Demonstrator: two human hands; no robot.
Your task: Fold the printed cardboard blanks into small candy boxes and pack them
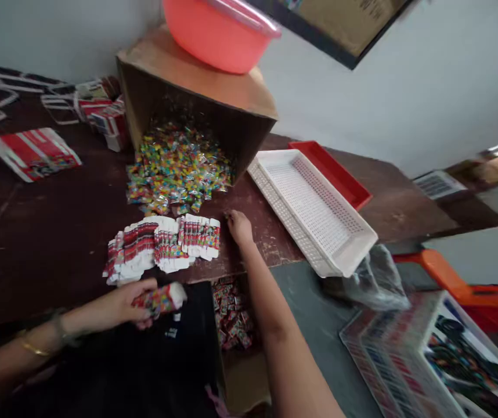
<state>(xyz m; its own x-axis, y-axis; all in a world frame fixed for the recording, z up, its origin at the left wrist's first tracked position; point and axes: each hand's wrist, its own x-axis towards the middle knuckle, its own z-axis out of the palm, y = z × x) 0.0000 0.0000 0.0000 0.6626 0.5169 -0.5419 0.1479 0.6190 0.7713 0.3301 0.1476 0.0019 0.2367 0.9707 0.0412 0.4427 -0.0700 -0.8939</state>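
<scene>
In my left hand (138,302) is a small printed carton (162,299), red and multicoloured, with a white end pointing right; the fingers are closed around it. My right hand (239,227) is at the table edge, right of the flattened cartons, with fingers drawn together. Something small and dark shows at its fingertips, too blurred to name. Overlapping rows of flat red-and-white cartons (168,241) lie between my hands. Behind them, a heap of small wrapped sweets (179,162) spills from a cardboard box (249,128) lying on its side.
A pink basin (218,35) sits on the box. To the right are white perforated trays (310,203) and a red tray (334,174). Below the table edge, a box holds many small packed cartons (234,313). A red-striped carton (35,152) lies at left.
</scene>
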